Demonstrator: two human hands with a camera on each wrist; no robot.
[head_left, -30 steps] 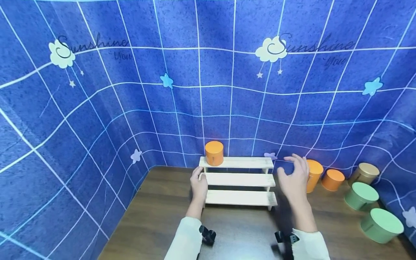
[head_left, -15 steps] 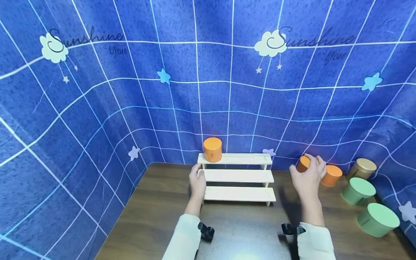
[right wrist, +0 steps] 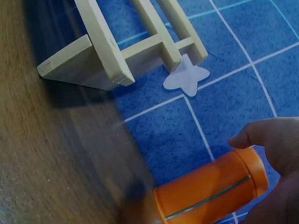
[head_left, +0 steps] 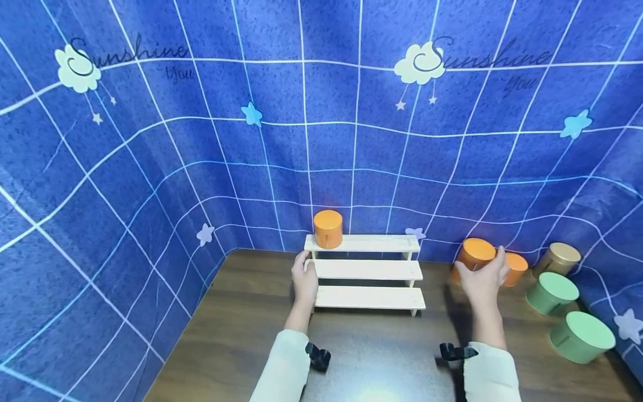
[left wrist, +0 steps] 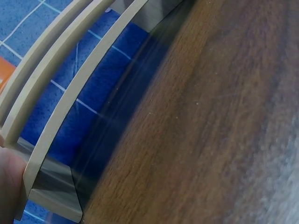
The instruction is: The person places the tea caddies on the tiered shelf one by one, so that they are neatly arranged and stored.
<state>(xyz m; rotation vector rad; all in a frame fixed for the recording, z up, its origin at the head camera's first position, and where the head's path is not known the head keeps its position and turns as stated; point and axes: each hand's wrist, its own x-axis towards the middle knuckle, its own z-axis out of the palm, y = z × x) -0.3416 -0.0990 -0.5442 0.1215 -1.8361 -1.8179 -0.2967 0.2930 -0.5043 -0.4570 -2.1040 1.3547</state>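
A pale wooden three-tier display rack (head_left: 369,269) stands on the table. My left hand (head_left: 305,282) holds its left end, with the thumb by the middle tier; the left wrist view shows only a bit of that hand (left wrist: 10,179) against the rack's end. One orange canister (head_left: 328,230) sits on the left of the top tier. My right hand (head_left: 483,285) is spread around a taller orange canister (head_left: 476,252) on the table. In the right wrist view, its thumb lies just by the rim of that canister (right wrist: 210,189); the other fingers are mostly hidden.
Right of the taller canister stand a short orange canister (head_left: 516,269), a gold canister (head_left: 558,259) and two green canisters (head_left: 552,293). A blue patterned cloth (head_left: 351,139) hangs behind the brown wooden table (head_left: 226,324).
My right hand has moved right, from beside the taller orange canister to around it. The left hand stays at the rack's end. The head view has shifted slightly.
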